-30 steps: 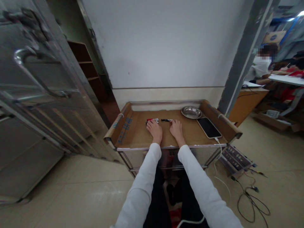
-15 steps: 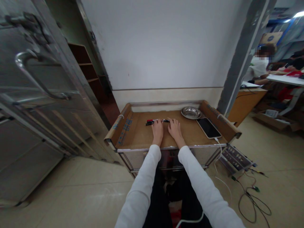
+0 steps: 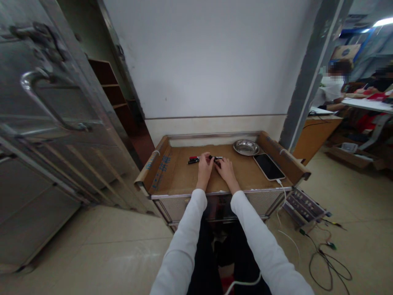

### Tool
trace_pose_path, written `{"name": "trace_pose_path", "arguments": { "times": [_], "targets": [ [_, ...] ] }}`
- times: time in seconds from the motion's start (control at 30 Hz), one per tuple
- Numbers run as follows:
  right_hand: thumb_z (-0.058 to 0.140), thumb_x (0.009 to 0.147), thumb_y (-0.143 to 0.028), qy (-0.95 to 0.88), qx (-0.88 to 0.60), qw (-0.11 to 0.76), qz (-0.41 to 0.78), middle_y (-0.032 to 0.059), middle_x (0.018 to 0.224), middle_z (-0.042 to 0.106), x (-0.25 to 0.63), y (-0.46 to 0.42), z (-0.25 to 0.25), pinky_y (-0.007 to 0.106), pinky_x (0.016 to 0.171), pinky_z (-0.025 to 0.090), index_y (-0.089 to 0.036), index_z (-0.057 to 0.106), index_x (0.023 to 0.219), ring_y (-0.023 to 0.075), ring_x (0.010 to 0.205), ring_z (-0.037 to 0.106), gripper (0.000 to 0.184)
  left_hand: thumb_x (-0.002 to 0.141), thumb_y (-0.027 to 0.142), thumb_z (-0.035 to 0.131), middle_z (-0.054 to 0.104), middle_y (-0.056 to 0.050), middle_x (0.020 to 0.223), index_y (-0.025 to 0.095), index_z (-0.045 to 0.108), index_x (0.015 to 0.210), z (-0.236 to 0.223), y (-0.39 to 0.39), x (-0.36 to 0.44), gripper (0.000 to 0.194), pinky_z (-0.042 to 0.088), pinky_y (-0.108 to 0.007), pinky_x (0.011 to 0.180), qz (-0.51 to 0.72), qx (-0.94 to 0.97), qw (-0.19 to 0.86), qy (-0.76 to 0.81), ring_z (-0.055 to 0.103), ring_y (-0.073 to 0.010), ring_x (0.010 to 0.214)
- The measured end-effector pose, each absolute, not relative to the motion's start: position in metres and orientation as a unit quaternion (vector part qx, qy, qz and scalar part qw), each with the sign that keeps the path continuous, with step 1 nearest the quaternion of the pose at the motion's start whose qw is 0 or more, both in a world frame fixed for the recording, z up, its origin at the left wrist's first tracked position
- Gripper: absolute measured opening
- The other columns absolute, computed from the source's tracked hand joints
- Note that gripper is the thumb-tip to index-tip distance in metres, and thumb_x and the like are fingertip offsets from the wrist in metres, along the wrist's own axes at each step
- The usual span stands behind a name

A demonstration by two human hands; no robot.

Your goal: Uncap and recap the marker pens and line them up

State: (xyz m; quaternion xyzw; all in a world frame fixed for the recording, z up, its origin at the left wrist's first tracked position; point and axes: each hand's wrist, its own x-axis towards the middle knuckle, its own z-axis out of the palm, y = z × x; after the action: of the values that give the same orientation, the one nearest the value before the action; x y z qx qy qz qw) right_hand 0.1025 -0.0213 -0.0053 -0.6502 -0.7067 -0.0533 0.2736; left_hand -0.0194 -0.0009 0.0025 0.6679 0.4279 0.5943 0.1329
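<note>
Over the cardboard-lined top of a cart (image 3: 181, 178), my two hands are close together. A black pen (image 3: 217, 158) lies between them, partly hidden by fingers. My left hand (image 3: 204, 167) has its thumb and fingers closed at the pen's left part. From the right, my right hand (image 3: 226, 169) curls its fingers around the dark pen. Just left of my left hand lie a red pen (image 3: 193, 158) and a black pen (image 3: 192, 162), side by side on the cardboard, their right ends hidden behind the hand.
A round metal dish (image 3: 246, 146) sits at the cart's back right. Beside it lies a phone (image 3: 269, 166) with a white cable (image 3: 283, 190). An electrical box (image 3: 308, 209) and loose cables (image 3: 327, 256) are on the floor. A metal door (image 3: 58, 102) stands left; people sit far right.
My hands have turned inward, and my fingers have closed around a black pen between them. The red and black pens at the left stay about where they were.
</note>
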Motion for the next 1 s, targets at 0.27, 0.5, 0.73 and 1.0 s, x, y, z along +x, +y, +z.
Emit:
{"name": "trace_pose_path", "arguments": {
  "times": [0.27, 0.5, 0.73, 1.0],
  "targets": [
    [0.048, 0.09, -0.023, -0.707, -0.643, 0.292, -0.029, 0.01, 0.109, 0.063, 0.105, -0.021, -0.005, 0.033, 0.086, 0.036, -0.019, 0.064, 0.105, 0.0232, 0.101, 0.052, 0.023, 0.089, 0.026, 0.05, 0.06, -0.01, 0.103, 0.017, 0.052, 0.105, 0.006, -0.002, -0.023, 0.018, 0.048, -0.032, 0.084, 0.642, 0.608, 0.106, 0.454, 0.059, -0.0166, 0.091],
    [0.046, 0.092, -0.026, -0.7, -0.648, 0.297, -0.033, 0.0098, 0.107, 0.064, 0.105, -0.02, -0.005, 0.032, 0.085, 0.036, -0.019, 0.064, 0.104, 0.0219, 0.101, 0.053, 0.023, 0.089, 0.022, 0.046, 0.06, -0.008, 0.1, 0.017, 0.053, 0.102, 0.004, 0.001, -0.028, 0.015, 0.047, -0.029, 0.081, 0.672, 0.54, 0.09, 0.499, 0.057, -0.0152, 0.088],
    [0.041, 0.092, -0.023, -0.649, -0.691, 0.31, -0.07, 0.0114, 0.103, 0.063, 0.104, -0.023, -0.003, 0.031, 0.083, 0.034, -0.015, 0.063, 0.103, 0.0219, 0.096, 0.052, 0.026, 0.085, 0.018, 0.051, 0.063, -0.006, 0.088, 0.017, 0.056, 0.089, -0.005, 0.008, -0.03, 0.006, 0.049, -0.03, 0.08, 0.559, 0.613, 0.195, 0.523, 0.06, -0.0152, 0.082],
    [0.042, 0.092, -0.023, -0.648, -0.689, 0.316, -0.077, 0.0114, 0.104, 0.061, 0.104, -0.022, -0.002, 0.031, 0.084, 0.035, -0.014, 0.062, 0.104, 0.0217, 0.097, 0.05, 0.025, 0.08, 0.011, 0.057, 0.063, -0.005, 0.083, 0.016, 0.057, 0.081, -0.007, 0.007, -0.026, 0.005, 0.048, -0.031, 0.081, 0.448, 0.721, 0.182, 0.497, 0.061, -0.0166, 0.082]
  ]
}}
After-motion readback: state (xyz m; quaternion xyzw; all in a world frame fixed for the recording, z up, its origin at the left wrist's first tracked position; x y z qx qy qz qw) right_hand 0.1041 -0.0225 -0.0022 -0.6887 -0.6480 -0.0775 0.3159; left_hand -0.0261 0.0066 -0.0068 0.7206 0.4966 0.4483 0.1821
